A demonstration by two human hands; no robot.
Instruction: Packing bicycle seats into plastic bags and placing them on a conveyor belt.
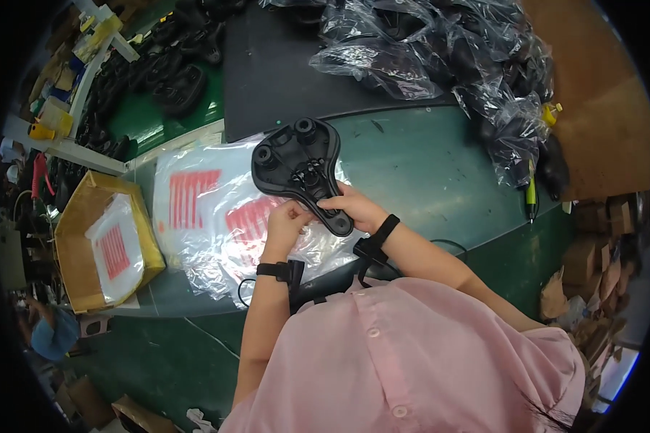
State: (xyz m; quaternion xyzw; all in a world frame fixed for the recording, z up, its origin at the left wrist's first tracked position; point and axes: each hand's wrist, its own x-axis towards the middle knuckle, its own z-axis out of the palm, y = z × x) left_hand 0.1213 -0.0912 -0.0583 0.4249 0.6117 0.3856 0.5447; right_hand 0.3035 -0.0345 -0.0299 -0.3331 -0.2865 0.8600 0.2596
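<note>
Saddle [285,162]: 1 pc, blk, underside up, ctr of frame, over clear bags [227,173] on tabletop [404,159]. R hand [362,209]: gripping saddle nr nose [338,223]. L hand [285,227]: fingers bunched nr nose; can't tell if pinching bag. Wrapped pcs [440,54]: upper R of frame. Step, prob.: holding unwrapped saddle at bags. Next move calls for steady R grip, L fingertips free.

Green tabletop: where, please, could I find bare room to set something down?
The green tabletop looks mostly bare between the black saddle, the bagged dark items and the right hand. Plastic bags and a yellow box crowd its left.
</note>
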